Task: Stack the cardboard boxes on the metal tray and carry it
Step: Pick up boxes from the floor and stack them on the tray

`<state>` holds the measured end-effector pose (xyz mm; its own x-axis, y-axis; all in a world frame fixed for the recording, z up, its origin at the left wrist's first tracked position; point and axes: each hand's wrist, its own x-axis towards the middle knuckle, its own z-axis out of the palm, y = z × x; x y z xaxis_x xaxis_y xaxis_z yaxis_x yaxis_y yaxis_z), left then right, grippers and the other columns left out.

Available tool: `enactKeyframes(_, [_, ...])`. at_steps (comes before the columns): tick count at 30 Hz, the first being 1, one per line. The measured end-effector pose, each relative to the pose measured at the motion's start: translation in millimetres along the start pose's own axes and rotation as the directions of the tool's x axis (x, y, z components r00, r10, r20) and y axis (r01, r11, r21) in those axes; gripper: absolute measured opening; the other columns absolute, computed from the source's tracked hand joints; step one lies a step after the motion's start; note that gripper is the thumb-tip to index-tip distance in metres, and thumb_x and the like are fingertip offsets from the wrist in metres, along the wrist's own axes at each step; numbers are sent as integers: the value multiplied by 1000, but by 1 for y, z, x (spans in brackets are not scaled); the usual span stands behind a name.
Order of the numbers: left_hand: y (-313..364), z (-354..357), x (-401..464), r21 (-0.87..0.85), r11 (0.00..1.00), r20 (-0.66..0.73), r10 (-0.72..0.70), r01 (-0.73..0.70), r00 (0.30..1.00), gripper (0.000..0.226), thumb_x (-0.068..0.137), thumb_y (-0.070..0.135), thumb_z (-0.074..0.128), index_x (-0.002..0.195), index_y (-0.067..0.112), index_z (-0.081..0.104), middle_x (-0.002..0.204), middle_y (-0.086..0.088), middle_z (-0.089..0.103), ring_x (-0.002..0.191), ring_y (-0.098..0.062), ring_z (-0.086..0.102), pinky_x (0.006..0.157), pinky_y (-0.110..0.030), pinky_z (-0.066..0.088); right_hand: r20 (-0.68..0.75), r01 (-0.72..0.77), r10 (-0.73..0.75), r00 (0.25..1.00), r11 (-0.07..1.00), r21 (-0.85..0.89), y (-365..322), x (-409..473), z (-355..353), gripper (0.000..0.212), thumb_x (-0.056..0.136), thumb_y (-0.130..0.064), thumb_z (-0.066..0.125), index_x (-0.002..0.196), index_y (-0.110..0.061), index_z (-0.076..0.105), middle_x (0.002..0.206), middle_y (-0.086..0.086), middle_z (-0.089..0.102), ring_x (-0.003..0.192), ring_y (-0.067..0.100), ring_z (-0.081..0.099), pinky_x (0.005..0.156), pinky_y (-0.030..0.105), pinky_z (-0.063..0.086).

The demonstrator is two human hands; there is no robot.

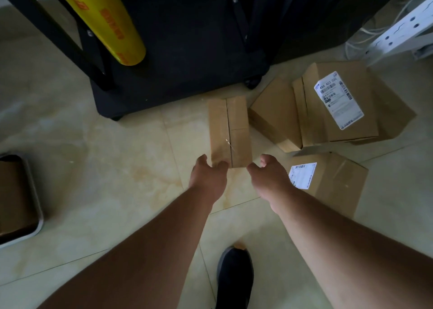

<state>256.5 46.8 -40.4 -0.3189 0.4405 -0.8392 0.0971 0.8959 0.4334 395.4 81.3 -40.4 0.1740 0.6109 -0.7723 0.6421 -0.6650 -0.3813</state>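
Two hands reach toward one narrow box [230, 130] lying on the tiled floor [93, 168]. I see my left hand [208, 177] at the box's near left corner, its fingers [221, 165] curled loosely and touching the near edge, thumb spread off to the left; it is not closed round anything. My right hand [269, 175] sits just beside the near right corner, fingers [254, 168] half bent and spread apart, thumb raised; whether they touch the cardboard I cannot tell. Neither hand has a firm hold on the box.

Beyond the right fingers and off to the right, a labelled box [339, 104] leans on top of a flat box [275, 114] and another box [396, 116] behind it, all touching in a loose heap. Just right of my right wrist stands a second labelled box [332, 182], near the forearm.

Well away to the left of the left fingers, at the picture's edge, lies the metal tray [38, 205], with a brown box [14, 196] already sitting in it.

Ahead of both hands is a black cart [187, 51] on wheels, with a yellow roll [105, 20] leaning against its frame. Below my arms, a dark shoe [235, 278] rests on the tiles.
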Motion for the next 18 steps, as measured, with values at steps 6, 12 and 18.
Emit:
enactKeyframes(6, [-1, 11, 29, -8, 1000, 46, 25, -24, 999, 61, 102, 35, 55, 158, 20, 37, 155, -8, 50, 134, -34, 53, 103, -35, 42, 43, 58, -55, 998, 996, -65, 7, 31, 14, 6, 94, -23, 51, 96, -18, 49, 85, -3, 52, 73, 23, 48, 58, 29, 35])
enactKeyframes(12, [-12, 4, 26, -22, 994, 95, 111, -109, 989, 49, 99, 32, 57, 148, 27, 52, 129, 2, 67, 106, -21, 64, 81, -27, 45, -10, 149, -149, 989, 989, -18, 5, 20, 16, 9, 89, -22, 51, 84, -19, 57, 69, -2, 53, 68, 25, 49, 63, 34, 39])
enactKeyframes(18, [-20, -32, -18, -106, 987, 82, 133, -124, 988, 55, 98, 25, 66, 149, 35, 47, 108, 20, 60, 79, 4, 57, 53, -6, 45, -18, 137, -136, 991, 985, 101, -14, -17, 19, 25, 86, -47, 70, 91, -22, 71, 70, -10, 64, 65, 14, 59, 57, 28, 38])
